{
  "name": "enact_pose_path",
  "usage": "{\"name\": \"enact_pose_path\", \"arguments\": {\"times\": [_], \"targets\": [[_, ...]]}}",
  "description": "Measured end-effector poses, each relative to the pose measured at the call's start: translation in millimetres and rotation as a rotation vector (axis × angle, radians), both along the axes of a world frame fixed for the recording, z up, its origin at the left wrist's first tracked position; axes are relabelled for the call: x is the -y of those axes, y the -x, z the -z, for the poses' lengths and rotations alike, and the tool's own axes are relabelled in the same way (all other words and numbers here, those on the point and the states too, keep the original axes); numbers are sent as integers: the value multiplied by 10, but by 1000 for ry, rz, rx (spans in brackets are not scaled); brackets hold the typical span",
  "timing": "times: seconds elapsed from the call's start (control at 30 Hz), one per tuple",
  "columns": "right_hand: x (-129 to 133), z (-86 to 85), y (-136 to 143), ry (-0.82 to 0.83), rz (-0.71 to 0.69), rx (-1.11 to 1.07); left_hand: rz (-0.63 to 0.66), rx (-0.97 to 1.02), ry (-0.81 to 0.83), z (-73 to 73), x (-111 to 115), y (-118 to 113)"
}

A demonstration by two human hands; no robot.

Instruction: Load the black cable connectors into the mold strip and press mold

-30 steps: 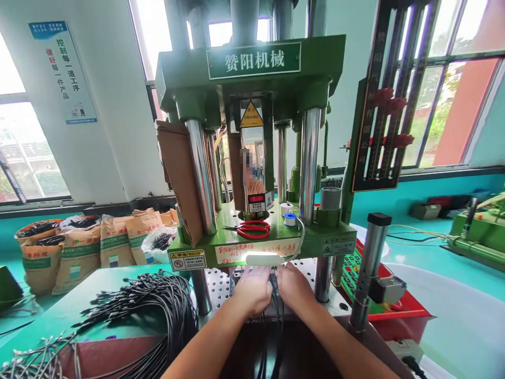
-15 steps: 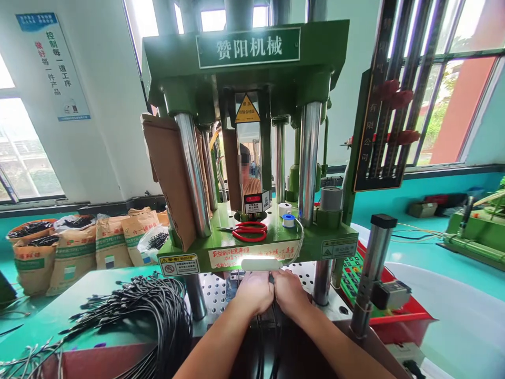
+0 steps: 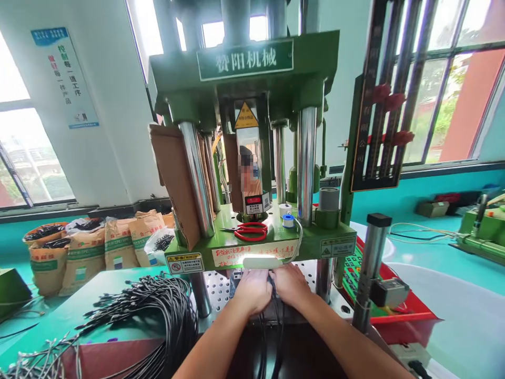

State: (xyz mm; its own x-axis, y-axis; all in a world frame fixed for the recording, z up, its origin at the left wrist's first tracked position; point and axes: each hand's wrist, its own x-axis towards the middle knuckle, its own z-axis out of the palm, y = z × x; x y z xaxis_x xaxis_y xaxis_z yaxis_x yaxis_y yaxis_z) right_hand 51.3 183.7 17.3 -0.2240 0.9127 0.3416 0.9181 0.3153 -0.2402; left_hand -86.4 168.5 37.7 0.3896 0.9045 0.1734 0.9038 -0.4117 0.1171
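Observation:
Both hands are inside the green press (image 3: 260,252), low over its perforated metal plate (image 3: 215,289). My left hand (image 3: 254,290) is curled, fingertips turned away from view, at the upper ends of several black cables (image 3: 272,334). Close beside it, my right hand (image 3: 291,284) bends its fingers round the same cables. The cables come out between the hands and hang down over the front edge. A lit white lamp (image 3: 262,262) hides what lies just beyond the fingers. Cable ends are out of sight.
A large bundle of black cables (image 3: 177,305) lies on the left table. Red-handled pliers (image 3: 251,231) and a blue-white spool (image 3: 288,221) rest on the press ledge. At right stand a metal post (image 3: 371,273) and a red bin (image 3: 410,316). Filled sacks (image 3: 84,263) stand behind left.
My view has shifted slightly, so the sacks and cable bundle appear further right. Both hands stay at the same place under the lamp, with the cables between them.

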Motion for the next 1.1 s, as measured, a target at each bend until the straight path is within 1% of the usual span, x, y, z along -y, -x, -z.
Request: {"name": "enact_pose_path", "arguments": {"times": [0.07,0.17,0.27,0.37,0.53,0.63,0.7,0.77,0.83,0.9,0.97,1.0,1.03,1.07,1.1], "targets": [[61,-19,20,-44,-3,-15,-51,4,-38,29,92,98],[143,51,90,-78,-57,-23,-111,-4,-56,126,158,218],[181,136,164,-78,-87,-26,-134,-11,-55,207,137,247],[183,149,188,-80,-101,-33,-145,-5,-63,231,97,222],[136,110,170,-68,-116,-61,-156,22,-69,231,53,193],[99,128,182,-55,-108,-98,-162,31,-56,241,16,182],[86,146,199,-56,-104,-129,-170,37,-54,223,-9,178],[71,147,210,-60,-100,-170,-170,43,-55,155,-23,183],[35,124,211,-69,-95,-231,-163,51,-61,37,12,189],[-32,82,216,-78,-79,-322,-170,60,-84,-84,151,179],[-124,39,250,-85,-47,-450,-163,105,-137,-138,433,137],[-173,21,285,-88,-31,-524,-143,137,-165,-127,628,105],[-223,4,334,-89,-22,-598,-69,219,-200,-93,849,68],[-270,-12,393,-92,-19,-670,42,321,-194,-39,1087,32],[-314,-28,459,-96,-24,-735,95,341,-180,29,1330,0]]}}
